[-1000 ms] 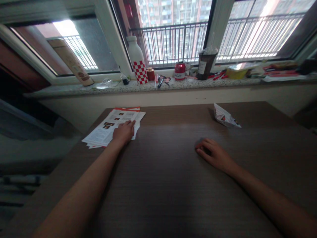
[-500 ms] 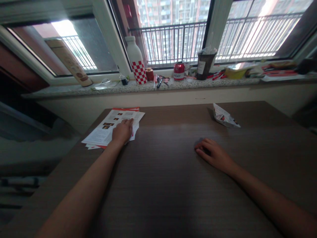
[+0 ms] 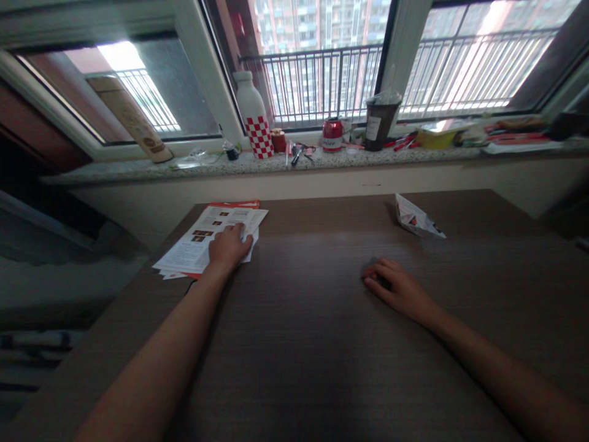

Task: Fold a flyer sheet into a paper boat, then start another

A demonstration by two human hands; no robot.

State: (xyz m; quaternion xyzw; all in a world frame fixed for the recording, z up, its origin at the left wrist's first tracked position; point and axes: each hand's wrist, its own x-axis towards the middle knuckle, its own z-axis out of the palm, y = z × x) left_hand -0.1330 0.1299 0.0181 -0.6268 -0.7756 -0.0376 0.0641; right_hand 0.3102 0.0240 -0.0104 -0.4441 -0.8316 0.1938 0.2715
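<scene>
On a stack of printed papers [image 3: 184, 248] at the table's left rests my left hand [image 3: 229, 247], palm down, thumb spread from the fingers. The top sheet is white with text and small dark pictures; a red edge shows beneath. My right hand [image 3: 391, 282] lies on its side on the brown table [image 3: 294, 344], fingers loosely curled, with a gap between thumb and forefinger. Nothing shows in it. Beyond that hand, apart from it, sits a folded paper boat [image 3: 416, 216] of printed white paper.
Along the stone windowsill [image 3: 184, 166] behind the table stand a red-checked white bottle [image 3: 256, 126], a red can [image 3: 332, 135], a dark drink cup [image 3: 381, 123] and a yellow container [image 3: 435, 138]. A tall tan tube [image 3: 133, 123] leans at the left.
My left thumb has spread out to the right from the fingers, and the fingers have shifted slightly on the papers. My right hand keeps its place.
</scene>
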